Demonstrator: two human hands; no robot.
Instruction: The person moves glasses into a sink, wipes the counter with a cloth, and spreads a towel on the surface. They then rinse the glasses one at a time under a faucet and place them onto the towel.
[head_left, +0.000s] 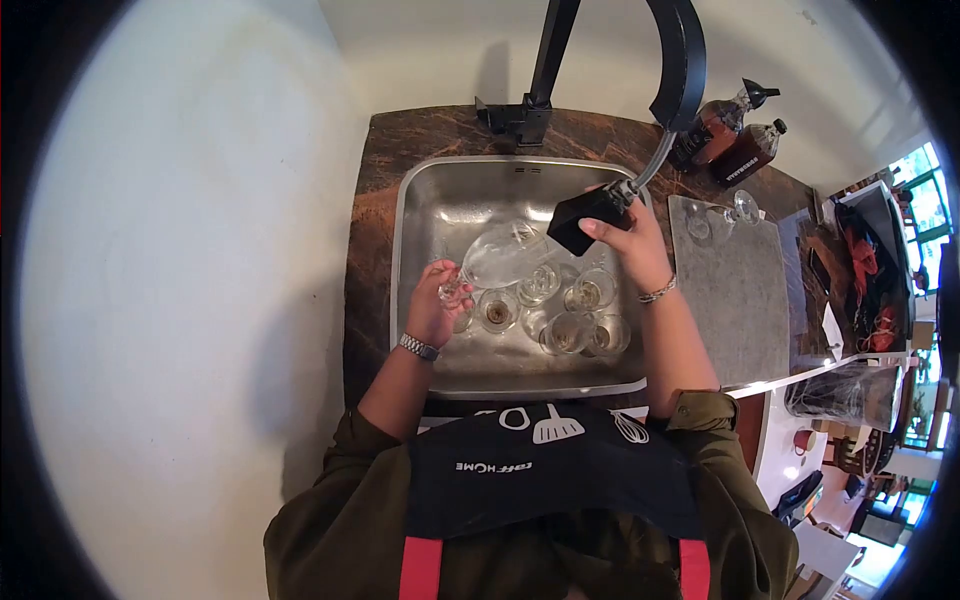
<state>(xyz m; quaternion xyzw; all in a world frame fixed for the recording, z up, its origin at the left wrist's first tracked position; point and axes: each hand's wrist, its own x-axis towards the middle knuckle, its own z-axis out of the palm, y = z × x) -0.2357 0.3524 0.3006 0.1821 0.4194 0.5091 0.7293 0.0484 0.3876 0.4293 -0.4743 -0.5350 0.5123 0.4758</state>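
Over the steel sink (455,375), my left hand (435,305) is closed on the stem end of a clear glass (495,258), whose bowl points right and is tilted. My right hand (632,240) grips the black spray head (590,222) of the faucet (683,70), held toward the glass bowl. Water seems to run from the head toward the glass. Below, several glasses (570,332) lie or stand on the sink bottom, some with a brownish tint inside.
A grey mat (735,310) right of the sink bears an upturned glass (745,208). Behind it stand two dark bottles (750,153), one with a black funnel. A box with dark and red items (870,270) sits at far right. A white wall (190,250) borders the left.
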